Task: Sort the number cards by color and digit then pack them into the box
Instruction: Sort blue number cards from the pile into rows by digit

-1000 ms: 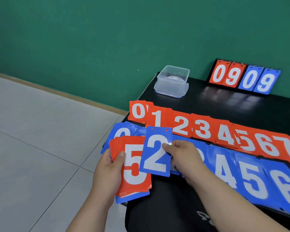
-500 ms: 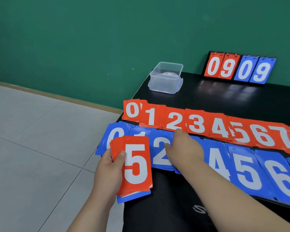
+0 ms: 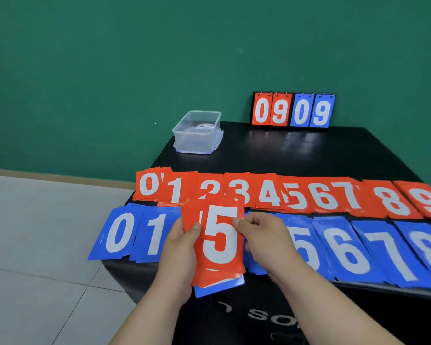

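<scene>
Two rows laid out, one stack held over them

Take the stack as the middle of your dial. Your left hand grips it from 9 o'clock, with the thumb laid across the left edge of the face and the fingers curled underneath. Your right hand comes in from 3 o'clock. It pinches the upper right edge of the top card, the red 5, between thumb and curled fingers. A blue card peeks out from under the stack at 6 o'clock.

The red row runs from 11 o'clock round to 2 o'clock, digits 0 to 9, its cards overlapping one another. The blue row lies nearer you, with 0 and 1 at 9 o'clock and 5, 6, 7 and 8 at 3 o'clock, the last cut by the frame edge. The stack and your two hands cover the blue cards between 1 and 5, so you cannot read those digits. The stack's top edge also hides the lower parts of the red 2 and 3.

The clear box stands open-topped at 12 o'clock, near the far left corner of the black table, well apart from both rows. A scoreboard reading 0 9 0 9, two red leaves and two blue, stands at 1 o'clock against the green wall. Grey floor tiles fill 8 to 10 o'clock.
</scene>
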